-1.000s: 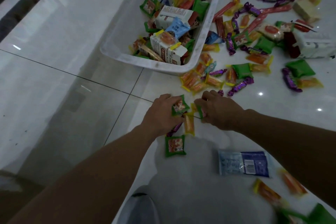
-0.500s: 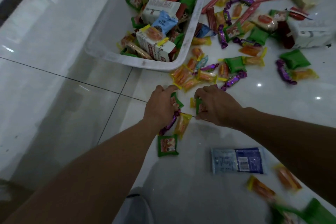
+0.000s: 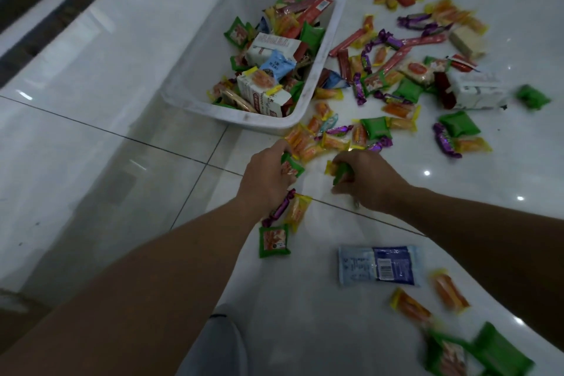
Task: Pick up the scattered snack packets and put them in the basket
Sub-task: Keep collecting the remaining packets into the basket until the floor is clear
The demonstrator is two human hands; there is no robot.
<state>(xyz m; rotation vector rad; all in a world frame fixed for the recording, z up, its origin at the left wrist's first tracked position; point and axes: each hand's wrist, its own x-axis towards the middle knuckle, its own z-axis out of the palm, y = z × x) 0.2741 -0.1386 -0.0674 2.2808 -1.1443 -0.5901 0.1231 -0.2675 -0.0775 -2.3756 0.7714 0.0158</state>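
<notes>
Both arms reach forward, palms down. Left hand [image 3: 268, 174] clenched on green packet [image 3: 292, 165]; purple candy [image 3: 279, 208] and orange packet [image 3: 297, 211] dangle below. Right hand [image 3: 367, 178] grips green-yellow packets [image 3: 338, 170], mostly hidden. White basket [image 3: 317, 76] just ahead, surrounded by scattered snacks.

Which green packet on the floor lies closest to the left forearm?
The green packet with the orange picture, lying flat just right of the left forearm, below the purple candy. The other loose green ones sit up by the basket or at bottom right.
</notes>
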